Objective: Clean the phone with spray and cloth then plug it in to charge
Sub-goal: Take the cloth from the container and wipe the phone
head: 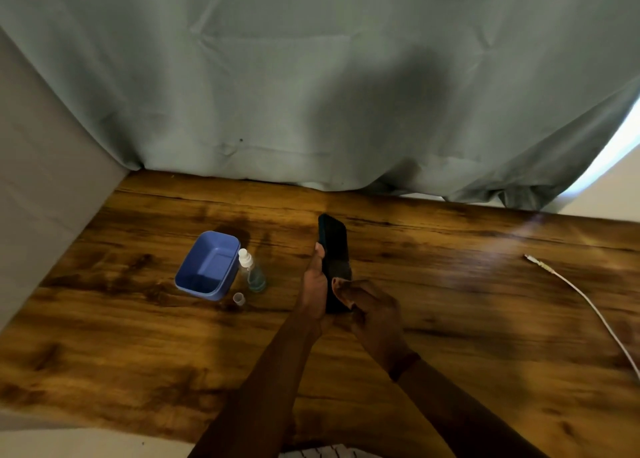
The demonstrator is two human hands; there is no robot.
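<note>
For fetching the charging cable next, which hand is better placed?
Right, probably. The cable lies on the right side of the table, nearer the right hand, while the left hand grips the phone.

Phone [333, 246]: black. Tub [207, 267]: blue. Bottle [252, 272]: clear, white nozzle, liquid apparently pale blue. Cap [239, 299]: translucent white. Cable [588, 305]: white. Table [138, 336]: brown wood grain, dark streaks. Curtain [311, 76]: plain grey-green.
</note>
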